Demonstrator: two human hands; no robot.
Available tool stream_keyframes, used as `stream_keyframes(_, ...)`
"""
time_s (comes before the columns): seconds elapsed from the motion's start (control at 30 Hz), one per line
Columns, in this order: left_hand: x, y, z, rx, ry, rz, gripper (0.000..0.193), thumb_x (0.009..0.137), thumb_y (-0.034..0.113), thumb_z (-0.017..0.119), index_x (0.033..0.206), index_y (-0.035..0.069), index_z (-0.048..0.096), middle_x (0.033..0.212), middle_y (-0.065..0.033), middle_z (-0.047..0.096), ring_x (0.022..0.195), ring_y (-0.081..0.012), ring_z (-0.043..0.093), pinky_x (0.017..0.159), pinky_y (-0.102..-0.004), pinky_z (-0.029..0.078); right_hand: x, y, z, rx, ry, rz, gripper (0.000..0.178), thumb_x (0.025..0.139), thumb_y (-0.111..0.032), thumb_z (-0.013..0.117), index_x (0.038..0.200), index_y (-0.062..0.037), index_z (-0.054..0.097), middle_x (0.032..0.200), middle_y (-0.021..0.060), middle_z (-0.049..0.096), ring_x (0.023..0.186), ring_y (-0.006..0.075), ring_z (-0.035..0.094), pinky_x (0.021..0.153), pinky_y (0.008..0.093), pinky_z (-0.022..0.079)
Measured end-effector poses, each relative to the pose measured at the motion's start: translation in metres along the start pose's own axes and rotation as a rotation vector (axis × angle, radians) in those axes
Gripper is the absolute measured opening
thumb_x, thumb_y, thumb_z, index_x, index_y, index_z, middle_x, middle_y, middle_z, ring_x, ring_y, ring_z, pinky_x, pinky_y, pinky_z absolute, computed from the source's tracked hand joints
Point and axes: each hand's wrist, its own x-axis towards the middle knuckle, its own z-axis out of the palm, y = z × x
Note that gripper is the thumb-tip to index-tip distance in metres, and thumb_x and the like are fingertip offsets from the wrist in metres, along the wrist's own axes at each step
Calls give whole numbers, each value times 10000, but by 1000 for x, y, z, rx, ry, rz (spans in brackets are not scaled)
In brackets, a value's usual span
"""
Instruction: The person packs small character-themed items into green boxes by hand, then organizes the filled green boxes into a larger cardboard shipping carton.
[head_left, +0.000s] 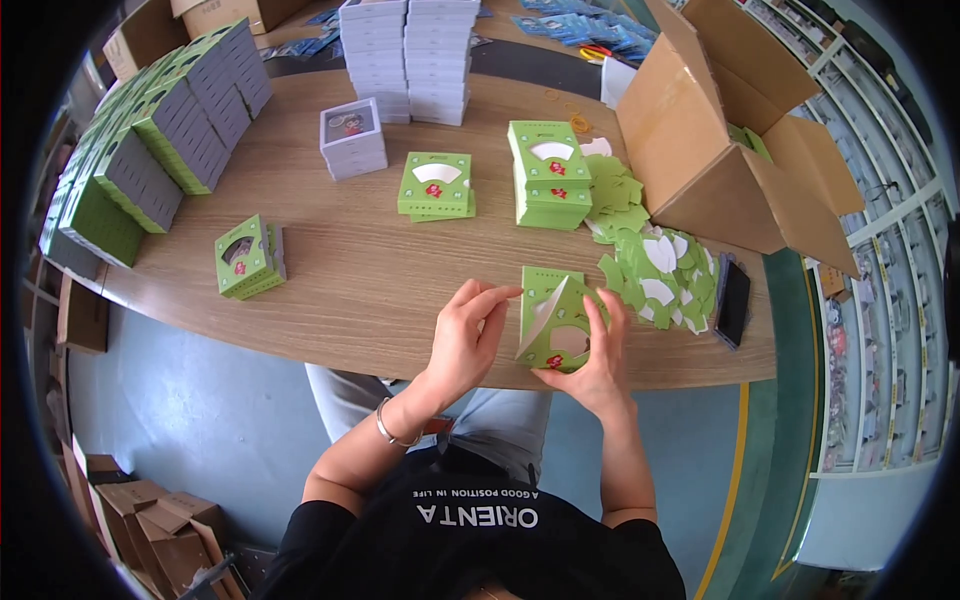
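The right hand [600, 370] is clamped on a green card sleeve [575, 318], its thumb at the near edge and its fingers along the right side; the sleeve is tilted, with a pale fold showing along its left. The left hand [466, 335] has thumb and index finger drawn close at the sleeve's left edge, though whether they pinch anything I cannot tell. More green card [540, 281] shows just beyond the held sleeve, near the front edge of the wooden table [370, 280]. To the right lies a heap of green and white offcuts [655, 285], with a dark phone [733, 305] beside it. Farther off stand a thick stack of green sleeves [553, 200] and, left of it, a shorter stack [436, 190]. An open cardboard box [690, 150] is far right. A green-wrapped box [243, 262] sits left; tall white stacks [405, 60] and rows of green-sided boxes [170, 130] stand farther away
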Motion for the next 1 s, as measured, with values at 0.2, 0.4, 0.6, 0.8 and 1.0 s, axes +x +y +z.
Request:
stream_keyframes(0.2, -17, -9, -30, -396, -385, -408, 184, 907, 111, 627, 1011, -38, 657, 823, -113, 662, 702, -123, 603, 633, -306, 487, 15, -27, 42, 38, -59, -115, 1118, 463, -228, 924, 1412, -76, 353, 1374, 209, 347, 1267, 434, 370, 1036, 543, 359)
stream_keyframes(0.4, -30, -36, -45, -767, -177, -607, 168, 913, 93, 641, 1014, -41, 646, 896, -49, 691, 807, -87, 620, 720, -250, 522, 35, -52, 72, 199, -186, -117, 1030, 550, -245, 899, 1422, -83, 373, 1353, 181, 431, 1254, 369, 440, 1045, 540, 360)
stream_keyframes(0.6, -30, -50, -54, -767, -143, -581, 165, 918, 57, 626, 1050, -40, 642, 929, -65, 695, 817, -83, 623, 729, -238, 518, 63, -42, 76, 397, -210, -47, 596, 677, -88, 828, 1225, -18, 604, 1114, 141, 672, 1037, 303, 632, 876, 376, 521)
stream_keyframes(0.8, -14, -56, -57, -604, -7, -485, 115, 903, 58, 642, 971, -34, 646, 894, -61, 701, 797, -99, 643, 703, -254, 527, 84, -45, 83, 495, -346, 241, 411, 733, -69, 803, 1113, 13, 670, 984, 130, 714, 874, 160, 670, 781, 301, 535)
stream_keyframes(1.0, 16, -51, -54, -214, -41, -580, 243, 817, 66, 728, 1009, -33, 615, 926, -122, 674, 792, -168, 651, 694, -293, 536, 94, -18, 110, 716, -393, 502, 200, 867, -62, 700, 1021, 65, 692, 920, 88, 718, 797, 81, 619, 705, 251, 515)
